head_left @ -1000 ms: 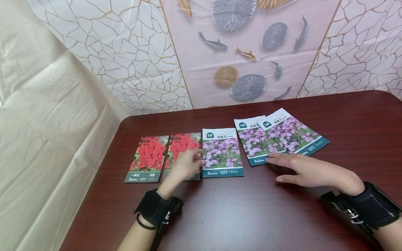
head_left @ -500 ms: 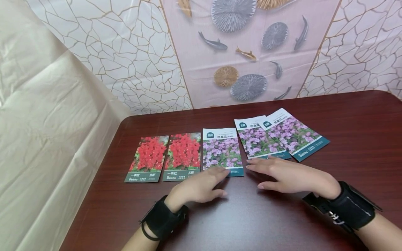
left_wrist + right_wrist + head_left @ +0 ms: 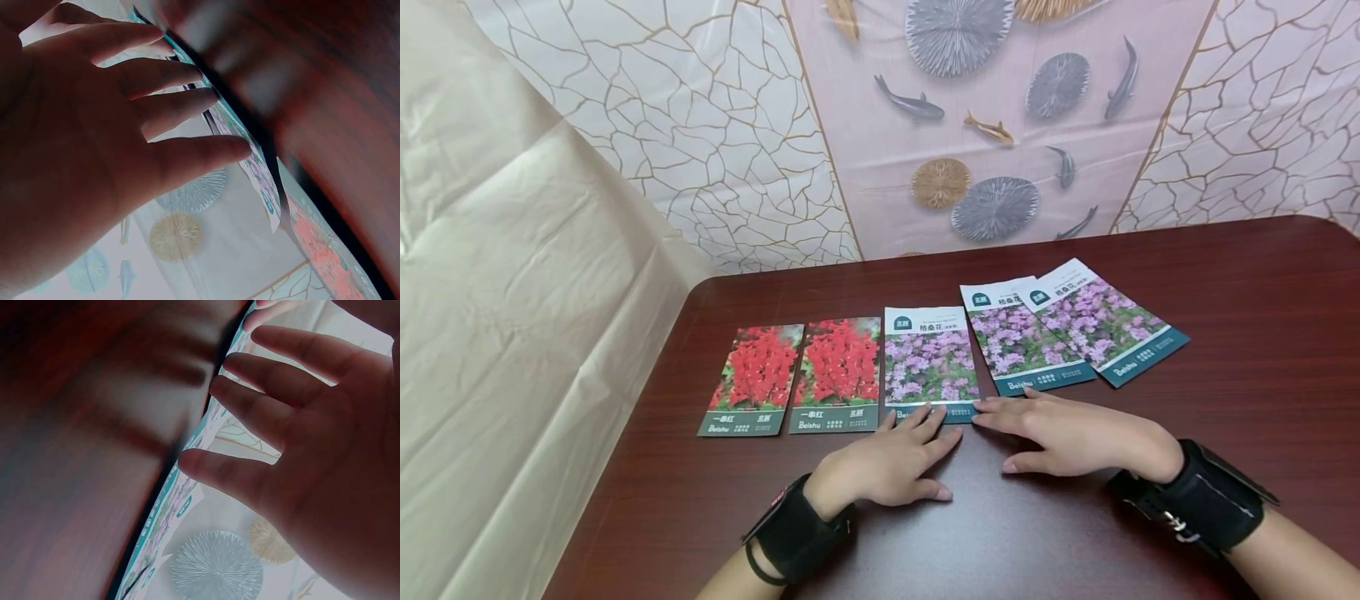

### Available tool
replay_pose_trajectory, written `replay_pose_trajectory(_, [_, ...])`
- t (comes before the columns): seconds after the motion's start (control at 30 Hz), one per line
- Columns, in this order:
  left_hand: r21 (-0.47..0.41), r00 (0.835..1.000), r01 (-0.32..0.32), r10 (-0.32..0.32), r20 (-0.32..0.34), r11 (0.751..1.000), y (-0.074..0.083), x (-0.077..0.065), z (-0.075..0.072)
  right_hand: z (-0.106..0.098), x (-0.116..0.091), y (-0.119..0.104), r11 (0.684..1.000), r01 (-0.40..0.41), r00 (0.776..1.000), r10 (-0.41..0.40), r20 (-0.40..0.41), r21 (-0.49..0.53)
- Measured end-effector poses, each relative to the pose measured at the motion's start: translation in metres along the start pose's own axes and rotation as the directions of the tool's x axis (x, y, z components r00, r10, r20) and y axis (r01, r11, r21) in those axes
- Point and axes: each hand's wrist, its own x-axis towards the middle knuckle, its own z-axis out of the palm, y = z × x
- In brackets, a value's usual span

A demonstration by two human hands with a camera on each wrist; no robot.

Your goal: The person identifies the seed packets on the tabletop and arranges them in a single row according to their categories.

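Observation:
My left hand (image 3: 887,465) lies with fingers spread, its fingertips at the lower edge of the middle flower seed packet (image 3: 930,358), which has pink blooms on it. My right hand (image 3: 1078,435) is just to the right, fingers extended, tips right by that packet's lower right corner. Neither hand grips anything. Two more pink-flowered packets lie at the right: one tilted packet (image 3: 1018,337) is partly covered by a more slanted packet (image 3: 1112,321). At the left, two red-flowered packets, the outer packet (image 3: 752,375) and the inner packet (image 3: 840,371), lie side by side.
All the packets lie on a dark red-brown table (image 3: 955,550) with a glossy patch near the front. Behind it hangs a patterned cloth (image 3: 880,167) with fish and round leaf prints. A beige sheet (image 3: 535,333) drapes along the left side.
My left hand has moved right and nearer from the inner red-flowered packet to the middle one. My right hand has drawn left and nearer, away from the two overlapping packets. The packets look unmoved.

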Motion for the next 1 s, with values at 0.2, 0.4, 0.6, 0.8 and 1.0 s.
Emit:
replay_pose_trajectory(0.2, [0.017,1.000,-0.001,0.000,0.025,1.000,0.0024,-0.0028,-0.0006,0.0019,-0.0007,-0.0007,1.000,-0.010,1.000,0.010,0.010,-0.003])
replay_pose_trajectory(0.4, [0.021,1.000,-0.006,0.006,0.024,1.000,0.0033,-0.0052,-0.0011,0.0030,-0.0010,-0.0022,1.000,-0.002,1.000,0.002,0.010,-0.016])
replay_pose_trajectory(0.6, [-0.004,1.000,-0.011,0.011,0.025,1.000,0.0018,-0.0055,-0.0021,0.0032,-0.0011,-0.0029,1.000,0.003,1.000,-0.003,0.009,-0.029])
replay_pose_trajectory(0.8, [-0.020,0.999,-0.026,0.026,0.021,0.999,0.0004,-0.0058,-0.0022,0.0032,-0.0014,-0.0029,1.000,-0.003,1.000,0.003,0.013,-0.023])
replay_pose_trajectory(1.0, [-0.009,1.000,-0.024,0.024,0.017,1.000,0.0000,-0.0054,-0.0018,0.0026,-0.0020,-0.0021,1.000,-0.002,1.000,0.003,0.019,-0.013])
